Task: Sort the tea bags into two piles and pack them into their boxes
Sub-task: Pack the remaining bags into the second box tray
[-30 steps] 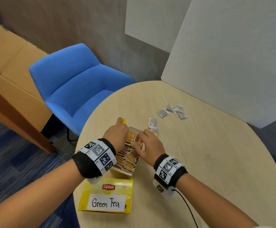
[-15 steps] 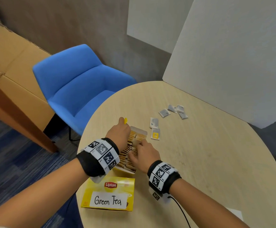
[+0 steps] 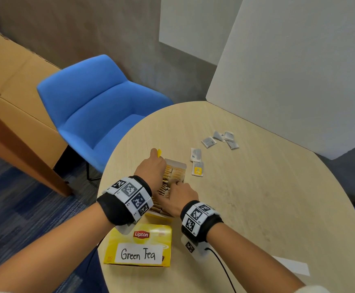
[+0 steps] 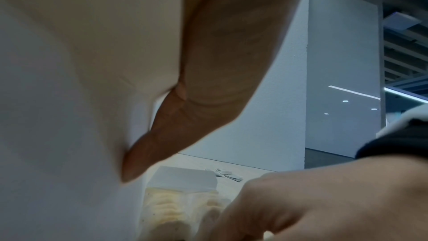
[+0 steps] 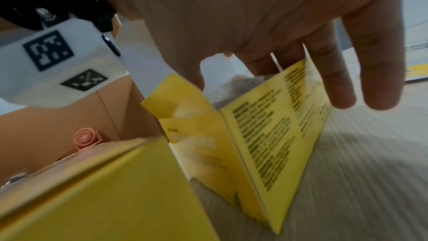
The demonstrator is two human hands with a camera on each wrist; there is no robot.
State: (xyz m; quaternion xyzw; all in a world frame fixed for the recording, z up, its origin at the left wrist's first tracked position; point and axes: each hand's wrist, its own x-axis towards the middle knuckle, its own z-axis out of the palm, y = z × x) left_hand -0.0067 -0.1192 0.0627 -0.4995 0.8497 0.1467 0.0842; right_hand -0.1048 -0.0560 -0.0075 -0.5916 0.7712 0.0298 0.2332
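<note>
An open yellow tea box [image 3: 175, 166] packed with rows of tan tea bags [image 3: 177, 173] lies on the round table [image 3: 267, 208]. My left hand [image 3: 151, 168] grips its raised lid on the left; the left wrist view shows the thumb [image 4: 162, 135] against the lid's white inside. My right hand [image 3: 175, 185] reaches into the box, its straight fingers [image 5: 375, 72] pressing the bags by the printed wall [image 5: 266, 135]. A closed box labelled Green Tea [image 3: 139, 248] lies nearest me. Two loose bags [image 3: 197, 169] lie right of the open box and several grey ones [image 3: 219, 136] farther off.
A blue chair [image 3: 100, 106] stands beyond the table's left edge, with a large cardboard box [image 3: 13, 81] left of it. White boards [image 3: 299, 81] stand along the table's far right. A white paper slip [image 3: 293, 266] and a wrist cable [image 3: 223, 269] lie near me.
My right hand has slid back along the open box toward me, uncovering the two loose bags beside it. The left hand has stayed on the lid.
</note>
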